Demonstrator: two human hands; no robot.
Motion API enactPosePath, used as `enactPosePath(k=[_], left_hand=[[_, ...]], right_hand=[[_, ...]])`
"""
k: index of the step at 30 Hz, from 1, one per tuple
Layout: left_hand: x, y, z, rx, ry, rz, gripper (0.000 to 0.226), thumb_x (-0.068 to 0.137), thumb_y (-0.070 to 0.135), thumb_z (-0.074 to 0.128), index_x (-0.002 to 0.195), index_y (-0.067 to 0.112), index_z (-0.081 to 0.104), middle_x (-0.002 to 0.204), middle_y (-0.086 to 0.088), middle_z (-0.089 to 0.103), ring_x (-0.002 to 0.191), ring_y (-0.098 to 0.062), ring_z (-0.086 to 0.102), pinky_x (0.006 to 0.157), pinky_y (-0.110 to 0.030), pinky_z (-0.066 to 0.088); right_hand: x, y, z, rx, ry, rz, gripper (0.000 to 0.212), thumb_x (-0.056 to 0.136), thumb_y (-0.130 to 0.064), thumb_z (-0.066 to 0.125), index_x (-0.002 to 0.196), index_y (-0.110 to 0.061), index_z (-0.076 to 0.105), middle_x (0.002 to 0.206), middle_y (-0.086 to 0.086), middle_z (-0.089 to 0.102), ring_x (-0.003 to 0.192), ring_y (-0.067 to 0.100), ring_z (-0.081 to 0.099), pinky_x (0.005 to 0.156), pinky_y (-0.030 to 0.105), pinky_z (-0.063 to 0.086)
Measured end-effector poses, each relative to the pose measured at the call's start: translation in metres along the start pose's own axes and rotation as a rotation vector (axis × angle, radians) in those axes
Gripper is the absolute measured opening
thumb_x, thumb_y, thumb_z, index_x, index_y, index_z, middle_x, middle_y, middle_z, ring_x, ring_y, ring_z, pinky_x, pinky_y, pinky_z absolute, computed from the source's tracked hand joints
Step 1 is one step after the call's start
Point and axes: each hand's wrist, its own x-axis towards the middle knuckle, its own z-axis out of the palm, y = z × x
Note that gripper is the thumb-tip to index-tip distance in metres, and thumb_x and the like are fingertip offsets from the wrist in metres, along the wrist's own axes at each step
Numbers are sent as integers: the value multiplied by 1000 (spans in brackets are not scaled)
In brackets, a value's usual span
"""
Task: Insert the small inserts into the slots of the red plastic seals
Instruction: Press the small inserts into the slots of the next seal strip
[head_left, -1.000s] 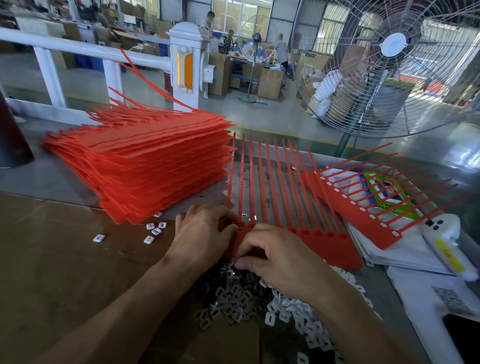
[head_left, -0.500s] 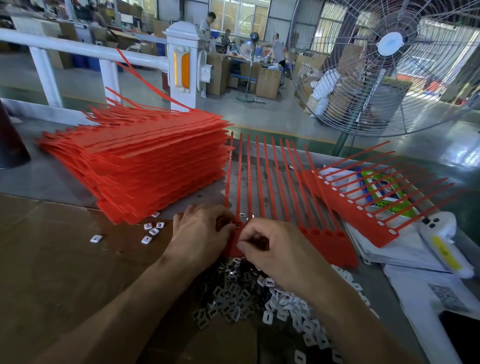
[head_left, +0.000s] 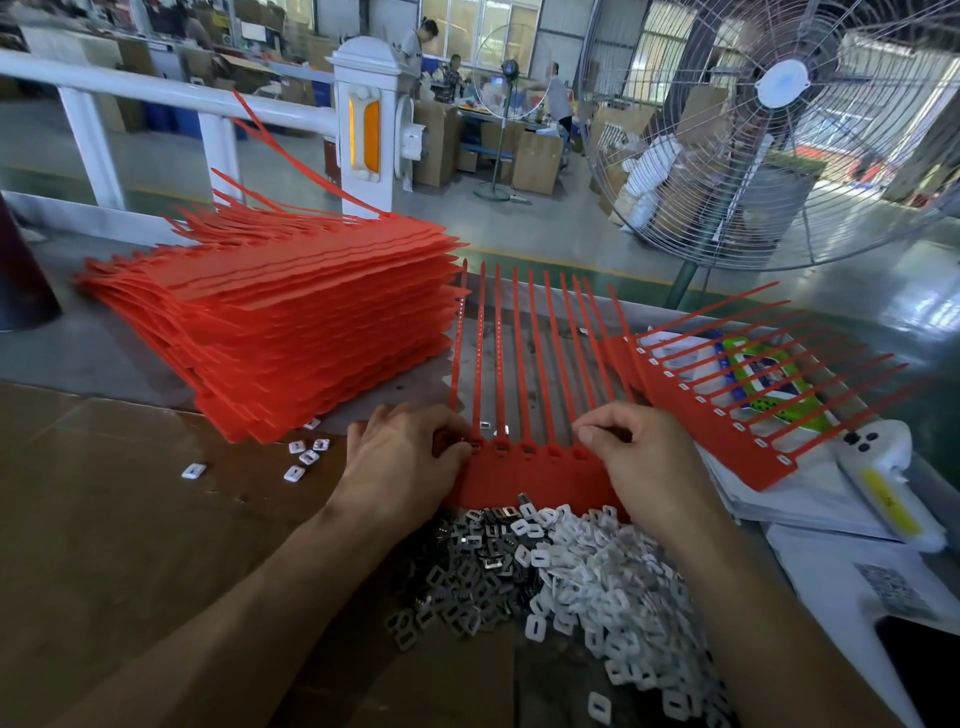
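While a comb-like strip of red plastic seals (head_left: 535, 470) lies flat at the centre of the table, its left end is held down by the left hand (head_left: 402, 462), whose fingers are curled over the strip's edge at about nine o'clock from the strip's middle. At three o'clock from it, the right hand (head_left: 641, 452) is set on the strip's right end, with thumb and forefinger pinched together; whether a small insert is held between them cannot be told. The seals' tails are fanned out toward twelve o'clock. At six o'clock from the strip, touching its near edge, a heap of small inserts (head_left: 561, 577) is spread, grey ones to the left and white ones to the right. At ten o'clock a tall stack of red seal strips (head_left: 291, 332) is piled, with a few loose white inserts (head_left: 304, 457) just beside its base. At two o'clock another seal strip (head_left: 727, 410) is laid across papers (head_left: 810, 499), its slots already showing white.
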Motion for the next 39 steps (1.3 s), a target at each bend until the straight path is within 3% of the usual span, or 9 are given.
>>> enactPosePath(k=[7,12,20,28,31,34,39], left_hand=[[0,-2,1,-1,-4,2,14,96,43,62,108,45,67,117,25,60,124,-9,44,98,-36,22],[1,-1,1,-1,-4,1,14,96,44,62,109,45,67,117,25,62,124,-9,45,101,-38,24],[1,-1,1,9,-5,-2,13,95,44,62,107,47,67,119,25,61,124,-9,46,105,-40,27],[0,0,1,7,-2,1,12,95,44,62,106,47,67,119,24,62,123,-9,47,103,-39,26],[0,0,0,6,5,16,12,95,43,63,106,45,68,116,25,63,121,-8,48,102,-40,28],[0,0,0,1,5,13,12,95,43,62,106,46,67,115,25,61,121,-8,46,101,-39,26],[0,-1,1,-8,20,36,11,95,41,64,105,45,68,88,36,45,114,-4,45,96,-35,22]], right_hand=[[2,3,7,-58,-51,-56,8,95,-21,72,93,-25,78,87,-23,67,83,-28,53,66,-4,38],[3,1,14,-85,-104,-36,11,96,-24,71,89,-31,76,93,-20,70,93,-6,61,72,11,38],[5,2,21,-101,-99,-10,12,96,-25,71,86,-31,75,92,-19,71,91,0,64,79,28,51],[8,4,22,-52,-50,33,3,90,-27,77,88,-29,78,93,-19,71,92,-3,62,72,18,42],[8,5,21,-57,-55,14,7,91,-24,76,87,-29,78,93,-19,72,94,-3,62,75,19,43],[6,8,17,-50,-84,-10,14,94,-21,73,93,-33,79,96,-24,69,93,-9,60,75,11,40],[5,8,15,-154,-99,-96,20,97,-15,69,104,-31,80,98,-24,60,91,-9,55,78,4,34]])
